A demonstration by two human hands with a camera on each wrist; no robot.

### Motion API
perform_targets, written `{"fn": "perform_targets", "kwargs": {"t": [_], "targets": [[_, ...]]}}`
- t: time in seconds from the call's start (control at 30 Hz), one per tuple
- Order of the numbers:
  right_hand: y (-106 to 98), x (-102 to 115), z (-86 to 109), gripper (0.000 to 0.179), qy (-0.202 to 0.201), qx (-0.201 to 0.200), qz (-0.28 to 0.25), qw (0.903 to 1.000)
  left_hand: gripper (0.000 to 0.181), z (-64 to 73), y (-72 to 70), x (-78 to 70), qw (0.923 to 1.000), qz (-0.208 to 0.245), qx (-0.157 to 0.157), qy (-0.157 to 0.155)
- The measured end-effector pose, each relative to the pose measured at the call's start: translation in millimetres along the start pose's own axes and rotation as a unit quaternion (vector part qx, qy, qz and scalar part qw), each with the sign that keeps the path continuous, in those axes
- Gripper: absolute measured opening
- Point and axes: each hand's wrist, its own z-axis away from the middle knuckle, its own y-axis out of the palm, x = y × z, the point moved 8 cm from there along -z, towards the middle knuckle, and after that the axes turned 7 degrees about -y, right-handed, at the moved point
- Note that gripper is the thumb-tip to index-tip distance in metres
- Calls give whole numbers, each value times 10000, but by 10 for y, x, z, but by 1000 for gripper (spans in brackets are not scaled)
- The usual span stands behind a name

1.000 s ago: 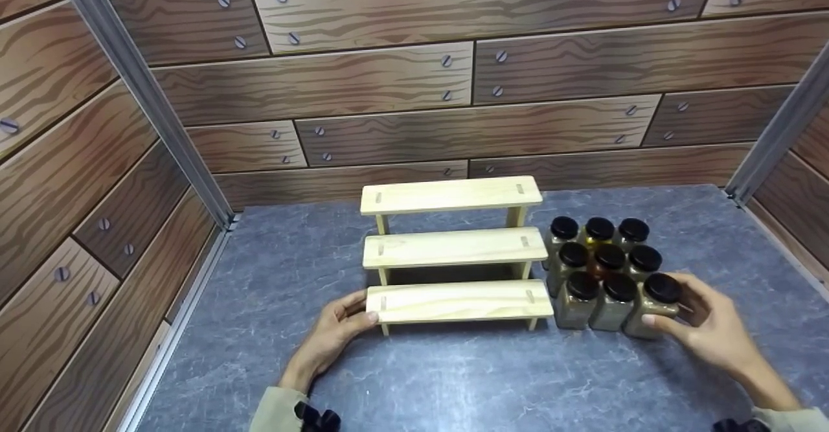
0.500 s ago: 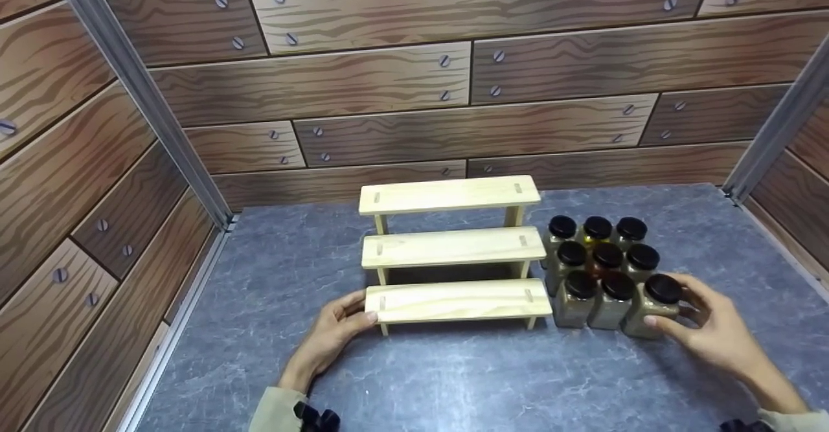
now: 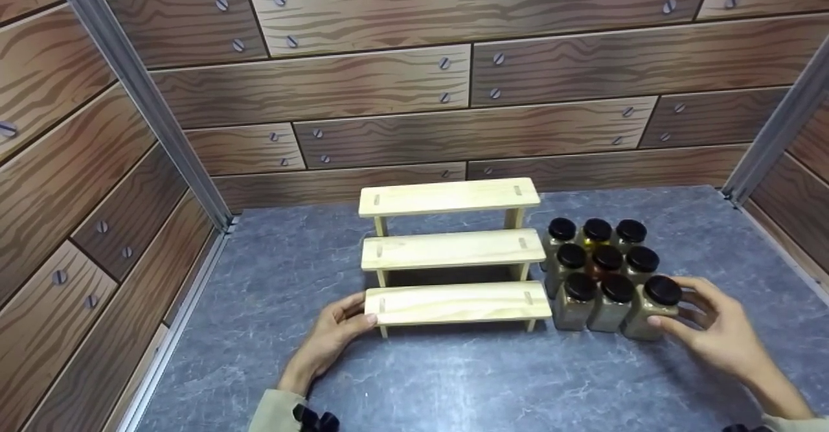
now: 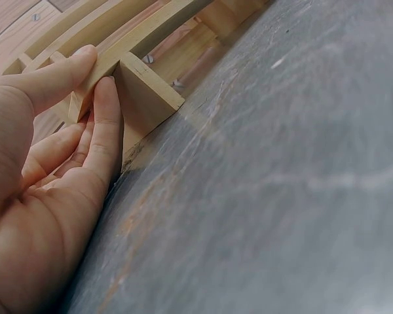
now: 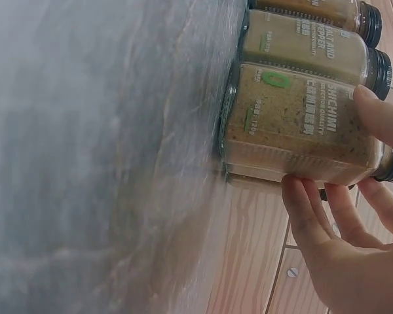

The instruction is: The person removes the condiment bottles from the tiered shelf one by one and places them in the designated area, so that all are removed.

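Note:
A pale three-tier wooden rack [image 3: 456,302] stands on the table. At its left end, my left hand [image 3: 330,331] pinches the lowest shelf, thumb over the front edge and fingers beneath, as the left wrist view shows. My right hand [image 3: 725,335] holds the front right jar of a group, a square spice jar [image 3: 642,318] with a black lid. The thumb lies on its front and the fingers against its right side. In the right wrist view this spice jar [image 5: 301,124] reads "SHICHIMI" and has a green mark; it stands upright beside a "Salt and Pepper" jar [image 5: 301,42].
Several more black-lidded spice jars [image 3: 605,260] are packed in rows right of the rack. The grey marbled tabletop [image 3: 453,380] runs up to a wood-print back wall [image 3: 414,82]. Metal corner posts [image 3: 142,102] stand at the left and right.
My right hand has shifted very slightly to the right at the jar, its thumb a little nearer the jar's right side. The left hand and rack look the same.

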Motion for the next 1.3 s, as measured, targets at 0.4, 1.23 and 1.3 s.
{"fn": "perform_targets", "kwargs": {"t": [0.4, 1.23, 1.3], "targets": [[3, -31, -6, 63, -59, 22, -126, 9999, 73, -14, 19, 12, 10000, 44, 25, -30], [-85, 242, -314, 62, -280, 705, 1009, 9920, 63, 48, -127, -225, 9935, -1002, -55, -545], [-110, 286, -402, 64, -353, 834, 1241, 9881, 61, 69, -165, -337, 9880, -1452, -134, -517]]}}
